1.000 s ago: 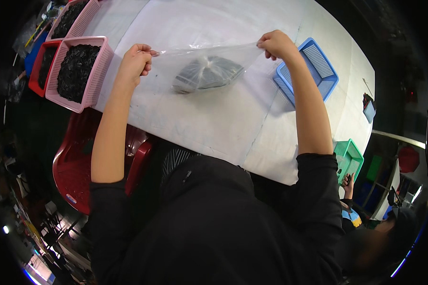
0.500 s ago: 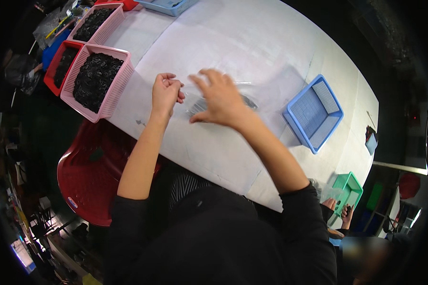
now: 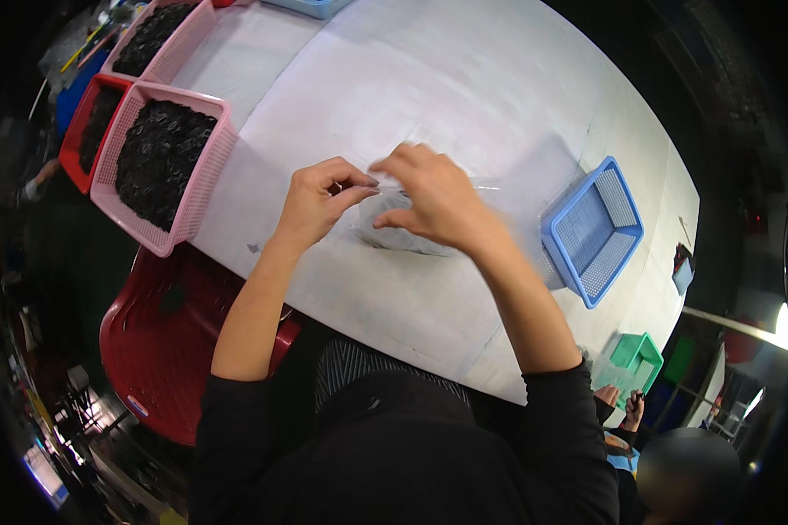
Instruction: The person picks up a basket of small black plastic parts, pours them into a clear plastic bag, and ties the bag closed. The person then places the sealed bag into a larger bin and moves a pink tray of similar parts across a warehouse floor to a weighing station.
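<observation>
A clear plastic bag [image 3: 398, 240] with dark contents lies on the white table [image 3: 350, 289] in front of me. My left hand [image 3: 318, 203] pinches the bag's upper left corner between thumb and fingertips. Over the bag hovers my right hand [image 3: 438, 197], slightly blurred. Its thumb and fingers are apart, and nothing shows between them. Part of the bag is hidden under the right hand.
Pink baskets [image 3: 221, 144] of black pieces stand at the left, with a red basket [image 3: 80, 179] beside them. A blue basket [image 3: 594, 229] sits at the right. Beyond it, a co-worker's hands [image 3: 630, 409] are near a green basket [image 3: 657, 367]. A red chair [image 3: 162, 350] stands at the left edge.
My left hand has moved right and down to the bag's corner and now pinches it. My right hand has shifted slightly right, still spread over the bag. The view has moved a little.
</observation>
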`<state>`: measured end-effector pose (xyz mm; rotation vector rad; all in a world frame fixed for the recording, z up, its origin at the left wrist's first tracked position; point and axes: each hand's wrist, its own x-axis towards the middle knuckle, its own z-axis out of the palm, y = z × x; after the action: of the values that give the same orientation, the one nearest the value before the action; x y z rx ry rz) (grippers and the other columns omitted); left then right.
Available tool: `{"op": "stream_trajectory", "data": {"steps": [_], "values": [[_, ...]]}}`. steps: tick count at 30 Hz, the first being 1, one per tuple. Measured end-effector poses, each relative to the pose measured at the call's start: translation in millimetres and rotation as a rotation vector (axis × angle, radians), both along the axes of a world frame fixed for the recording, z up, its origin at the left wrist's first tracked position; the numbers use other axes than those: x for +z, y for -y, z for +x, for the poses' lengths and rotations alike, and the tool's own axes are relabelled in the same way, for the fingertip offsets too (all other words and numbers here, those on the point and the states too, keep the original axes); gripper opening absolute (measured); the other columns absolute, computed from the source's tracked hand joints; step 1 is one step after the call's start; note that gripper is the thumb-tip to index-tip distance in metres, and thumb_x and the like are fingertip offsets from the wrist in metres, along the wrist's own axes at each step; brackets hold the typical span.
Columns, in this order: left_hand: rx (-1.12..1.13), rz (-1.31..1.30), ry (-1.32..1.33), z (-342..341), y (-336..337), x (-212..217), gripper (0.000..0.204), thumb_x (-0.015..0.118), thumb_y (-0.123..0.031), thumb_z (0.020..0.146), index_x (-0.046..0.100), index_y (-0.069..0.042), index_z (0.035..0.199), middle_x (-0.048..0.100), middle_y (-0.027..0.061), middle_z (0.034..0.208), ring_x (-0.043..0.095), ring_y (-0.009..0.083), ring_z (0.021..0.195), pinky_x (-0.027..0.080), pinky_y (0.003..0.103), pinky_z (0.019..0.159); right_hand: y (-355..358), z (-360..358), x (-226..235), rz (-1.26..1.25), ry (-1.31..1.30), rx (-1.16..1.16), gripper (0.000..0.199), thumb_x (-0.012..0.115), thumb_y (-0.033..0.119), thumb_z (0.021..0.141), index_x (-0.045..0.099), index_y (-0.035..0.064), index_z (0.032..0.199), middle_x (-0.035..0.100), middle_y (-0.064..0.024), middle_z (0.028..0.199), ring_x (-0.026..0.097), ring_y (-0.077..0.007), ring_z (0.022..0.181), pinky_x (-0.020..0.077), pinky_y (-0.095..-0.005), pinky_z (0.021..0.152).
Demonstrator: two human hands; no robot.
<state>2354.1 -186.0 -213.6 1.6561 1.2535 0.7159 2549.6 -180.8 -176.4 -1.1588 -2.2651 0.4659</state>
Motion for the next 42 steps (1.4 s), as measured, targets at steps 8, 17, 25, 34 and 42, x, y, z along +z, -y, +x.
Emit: {"op": "stream_trajectory", "data": {"steps": [8,17,25,34,42], "values": [[-0.202,-0.030,0.161,62,10,-153,0.067,0.068,-0.033,0.078,0.041,-0.005,0.133,0.034,0.0112,0.143,0.034,0.0241,0.131,0.030,0.036,0.105,-29,-3,-30,-0.041,0.193,-0.016,0.011,0.069,0.012,0.069,0.059,0.0094,0.065,0.058,-0.0009,0.068,0.057,-0.0224,0.061,0.0448,-0.0333,0.064],[0.057,-0.100,0.741,137,4,-175,0.062,0.045,-0.049,0.092,0.039,-0.007,0.136,0.025,0.0117,0.149,0.026,0.0270,0.136,0.022,0.041,0.110,-20,56,-53,0.265,0.530,-0.210,0.022,0.067,0.015,0.073,0.061,0.0154,0.094,0.061,0.0014,0.076,0.060,-0.0202,0.077,0.0408,-0.0414,0.084],[0.203,-0.350,1.406,130,-8,-147,0.049,0.034,-0.053,0.095,0.057,-0.011,0.104,0.059,0.0041,0.103,0.046,0.0273,0.120,0.030,0.042,0.108,17,176,-30,-0.431,0.167,-0.406,0.031,0.074,0.027,0.071,0.065,0.0106,0.096,0.066,-0.0039,0.090,0.060,-0.0195,0.097,0.0413,-0.0341,0.089],[0.430,-0.415,1.451,144,-9,-147,0.047,0.035,-0.051,0.096,0.058,-0.009,0.091,0.060,0.0031,0.093,0.053,0.0272,0.108,0.035,0.041,0.101,13,172,-124,-0.407,-0.799,-0.302,0.050,0.065,0.034,0.084,0.056,0.0038,0.122,0.049,-0.0173,0.134,0.028,-0.0270,0.137,0.0216,-0.0405,0.112],[0.288,-0.637,1.683,146,-19,-166,0.045,0.033,-0.044,0.099,0.036,-0.014,0.066,0.035,-0.0025,0.056,0.040,0.0132,0.056,0.042,0.035,0.089,1,121,-163,-0.664,-1.729,-0.249,0.030,0.038,0.031,0.100,0.051,0.0082,0.085,0.055,-0.0046,0.072,0.057,-0.0232,0.075,0.0449,-0.0420,0.088]]}}
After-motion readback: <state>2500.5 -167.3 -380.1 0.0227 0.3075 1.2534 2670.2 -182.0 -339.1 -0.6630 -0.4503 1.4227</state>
